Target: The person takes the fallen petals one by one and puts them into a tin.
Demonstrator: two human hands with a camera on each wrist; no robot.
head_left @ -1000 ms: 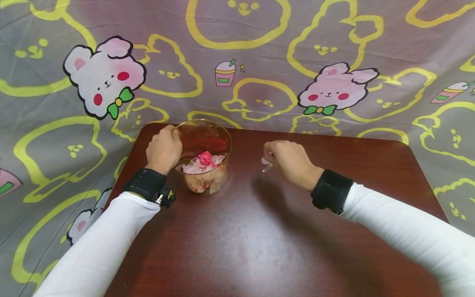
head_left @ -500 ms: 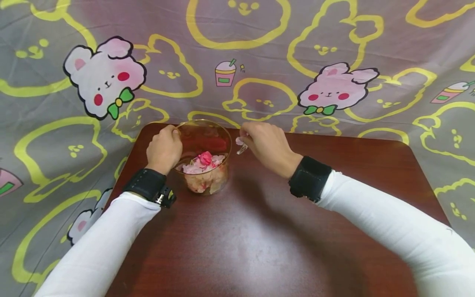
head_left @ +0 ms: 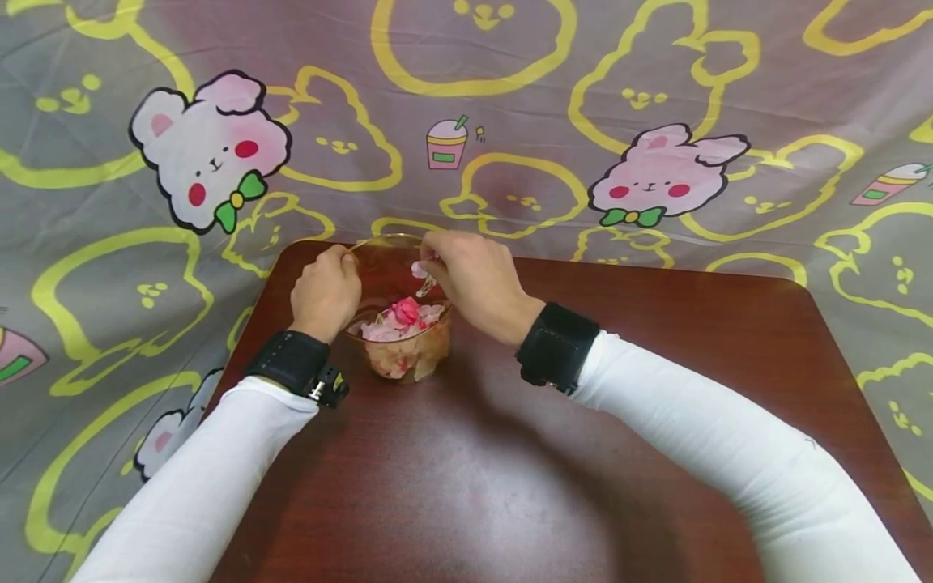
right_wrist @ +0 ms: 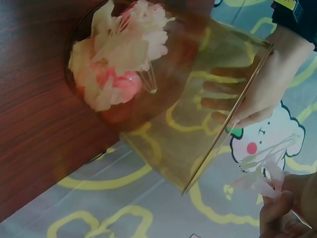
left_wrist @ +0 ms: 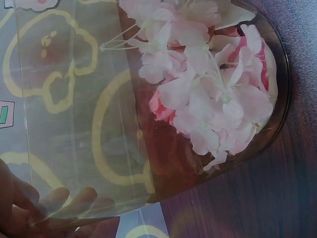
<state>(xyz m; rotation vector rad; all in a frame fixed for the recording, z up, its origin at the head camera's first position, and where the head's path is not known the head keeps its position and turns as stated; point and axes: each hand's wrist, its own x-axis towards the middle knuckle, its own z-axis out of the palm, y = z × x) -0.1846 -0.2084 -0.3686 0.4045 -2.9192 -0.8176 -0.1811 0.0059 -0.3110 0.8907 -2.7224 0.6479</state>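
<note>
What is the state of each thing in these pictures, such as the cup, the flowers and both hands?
Clear cup: upright on the table, open at the top, partly filled.
Pink flowers: piled inside the cup.
Loose flower: pinched above the cup's opening, not yet inside.
Left hand: grips the cup's wall.
Right hand: pinches the loose flower.

No words or numbers can be read anywhere. The cloth (head_left: 510, 97) behind the table only has drawings of bunnies and drink cups.
</note>
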